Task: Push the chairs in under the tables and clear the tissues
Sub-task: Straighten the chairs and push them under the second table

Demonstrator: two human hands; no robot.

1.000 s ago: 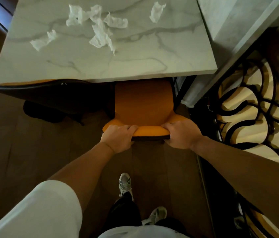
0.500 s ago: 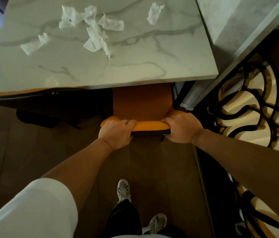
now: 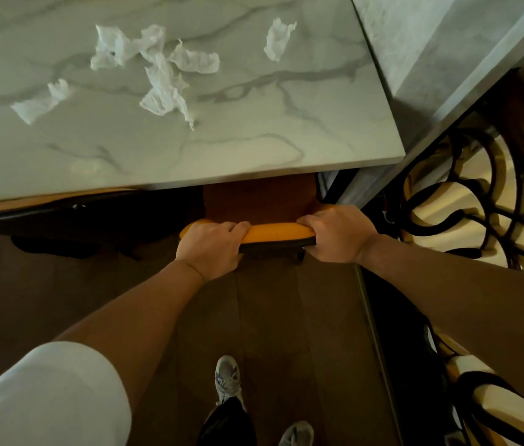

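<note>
I'm seeing left hand (image 3: 212,249) and right hand (image 3: 334,235) both clamping the orange padded chair's backrest (image 3: 273,232) at frame centre, symmetric for a straight push under the white marble table (image 3: 254,133); crumpled white tissues (image 3: 157,69) lying upper left.

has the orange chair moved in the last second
Yes. The orange chair has slid further under the marble table; less seat shows beyond its edge.

glossy marble-look table (image 3: 254,130); crumpled paper tissues (image 3: 160,88); matt wood floor (image 3: 270,317).
</note>
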